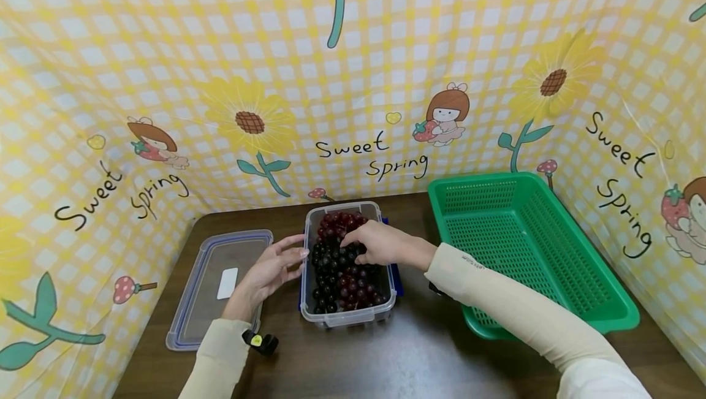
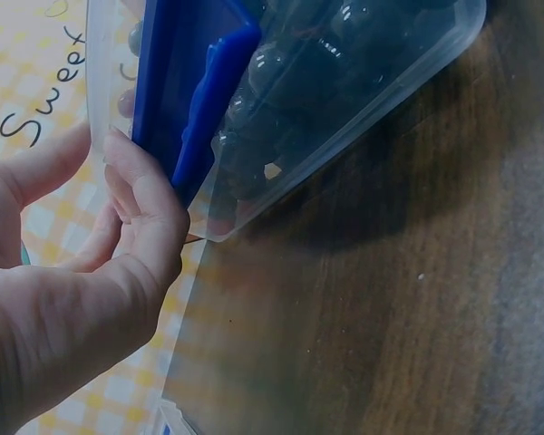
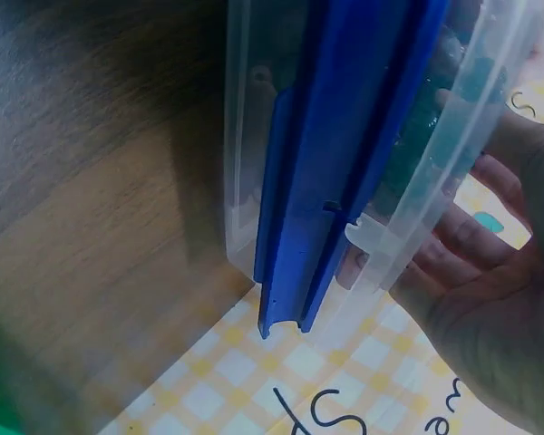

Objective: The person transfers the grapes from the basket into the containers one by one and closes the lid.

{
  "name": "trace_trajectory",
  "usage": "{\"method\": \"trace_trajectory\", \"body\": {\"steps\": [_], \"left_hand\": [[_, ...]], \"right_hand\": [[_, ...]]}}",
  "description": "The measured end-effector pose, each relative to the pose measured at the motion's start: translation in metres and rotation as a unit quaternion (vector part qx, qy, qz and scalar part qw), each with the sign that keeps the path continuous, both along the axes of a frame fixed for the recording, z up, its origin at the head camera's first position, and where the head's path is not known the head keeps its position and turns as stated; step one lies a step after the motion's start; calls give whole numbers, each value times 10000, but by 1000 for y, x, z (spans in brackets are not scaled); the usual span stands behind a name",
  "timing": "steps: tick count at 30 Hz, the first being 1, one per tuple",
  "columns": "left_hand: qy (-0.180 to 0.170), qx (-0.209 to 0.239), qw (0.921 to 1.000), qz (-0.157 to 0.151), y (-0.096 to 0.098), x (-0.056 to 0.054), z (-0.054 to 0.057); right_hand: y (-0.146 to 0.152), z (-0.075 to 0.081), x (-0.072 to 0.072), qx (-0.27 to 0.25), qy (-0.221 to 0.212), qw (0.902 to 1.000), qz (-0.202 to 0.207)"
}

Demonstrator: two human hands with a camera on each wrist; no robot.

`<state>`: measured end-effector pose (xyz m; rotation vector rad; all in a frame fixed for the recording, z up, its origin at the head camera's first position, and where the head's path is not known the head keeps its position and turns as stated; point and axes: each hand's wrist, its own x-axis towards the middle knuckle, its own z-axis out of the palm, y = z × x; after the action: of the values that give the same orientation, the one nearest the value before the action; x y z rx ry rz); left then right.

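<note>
A clear plastic container (image 1: 353, 315) with blue side latches (image 2: 195, 100) stands on the table, with dark grapes (image 1: 331, 261) and redder grapes (image 1: 336, 224) inside. My left hand (image 1: 270, 273) rests its fingertips against the container's left wall, by the blue latch in the left wrist view. From the right, my right hand (image 1: 380, 244) reaches over the rim and touches the grapes, thumb and forefinger apart. Through the clear wall in the right wrist view, some fingers (image 3: 458, 240) show inside; the grapes partly hide their tips.
A clear lid (image 1: 206, 288) with a blue seal and a white label lies left of the container. To the right stands a green perforated basket (image 1: 551, 252), partly under my right forearm. Yellow checked cloth (image 1: 353, 80) hangs round the back and sides of the brown table (image 1: 342, 362).
</note>
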<state>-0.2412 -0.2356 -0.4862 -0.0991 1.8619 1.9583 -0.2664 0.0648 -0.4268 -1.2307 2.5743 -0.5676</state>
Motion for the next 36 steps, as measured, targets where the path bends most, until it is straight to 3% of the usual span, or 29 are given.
{"method": "trace_trajectory", "body": {"steps": [6,14,25,36], "left_hand": [[22,32,10000,3,0,1,-1],[69,65,10000,6,1,1,-1],[102,113,9999,-20,0,1,1],[234,-141,9996,23,1,3,5]], "right_hand": [[-1,-5,1,112,-8,9998,-182],[-4,-7,4,478,901,9941,-358],[-3,-10,1,680,1110,9912,-233],[0,7,2,498,1013,9936,-65]]}}
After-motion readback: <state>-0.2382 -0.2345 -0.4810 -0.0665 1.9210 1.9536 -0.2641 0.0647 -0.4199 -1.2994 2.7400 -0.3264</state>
